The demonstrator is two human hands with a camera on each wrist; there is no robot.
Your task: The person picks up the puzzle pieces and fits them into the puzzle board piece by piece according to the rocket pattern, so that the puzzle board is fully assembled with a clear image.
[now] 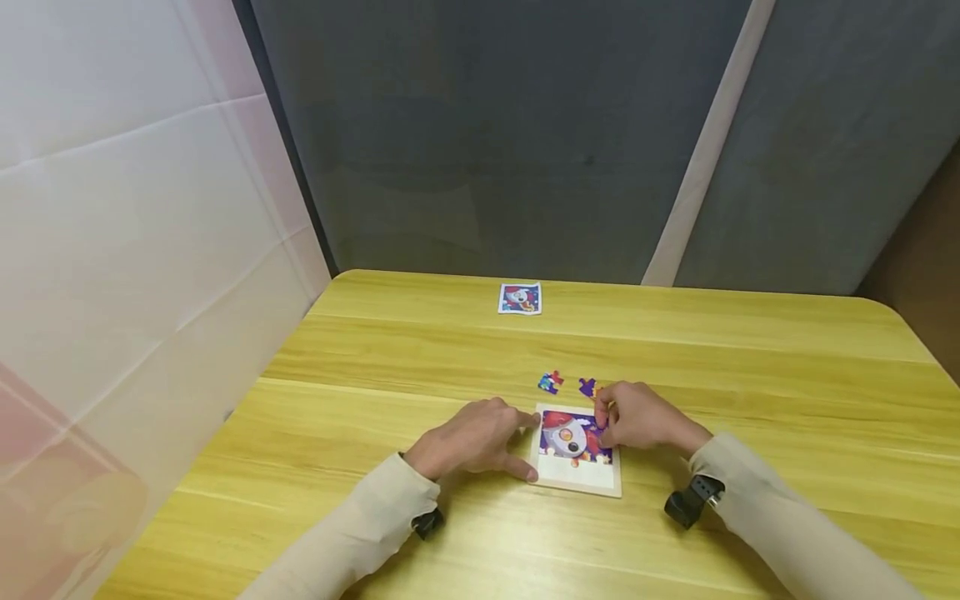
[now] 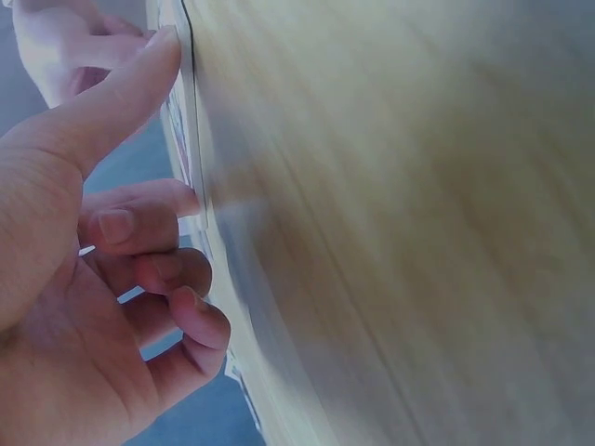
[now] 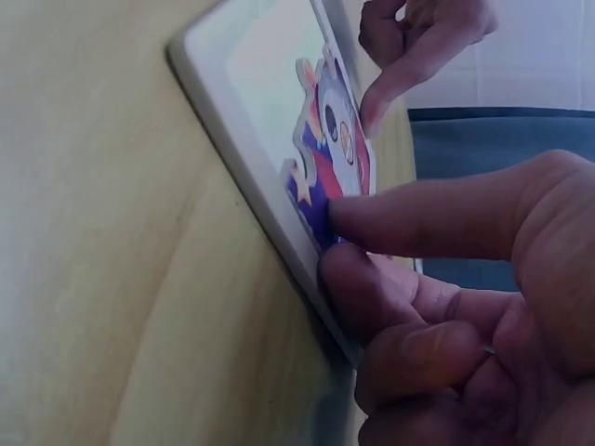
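Nearest, at the lower centre of the head view, both sleeves reach in over the tabletop (image 1: 750,400).

The puzzle tray (image 1: 577,483) lies flat between the hands. Its upper part carries joined pieces (image 1: 572,435) showing a purple-and-red picture. The lower strip of the tray is bare and pale.

The left hand (image 1: 472,442) sits at the tray's left edge. Thumb and forefinger touch that edge, and the other fingers are loosely bent. It grips nothing; in the left wrist view the fingertips (image 2: 163,42) merely bear against the rim.

The right hand (image 1: 637,417) is at the tray's upper right corner. In the right wrist view its forefinger and thumb press down on the purple corner piece (image 3: 311,204). The piece appears to be seating, not lifted. Whether it is fully home cannot be told.

Just above the tray, two loose pieces (image 1: 551,382) lie apart on the wood.

Farther off, near the top edge of the tabletop, a small picture card (image 1: 520,298) lies flat.

Judgement: assembly stands at roughly two thirds. The bottom row and the two loose pieces remain outstanding.
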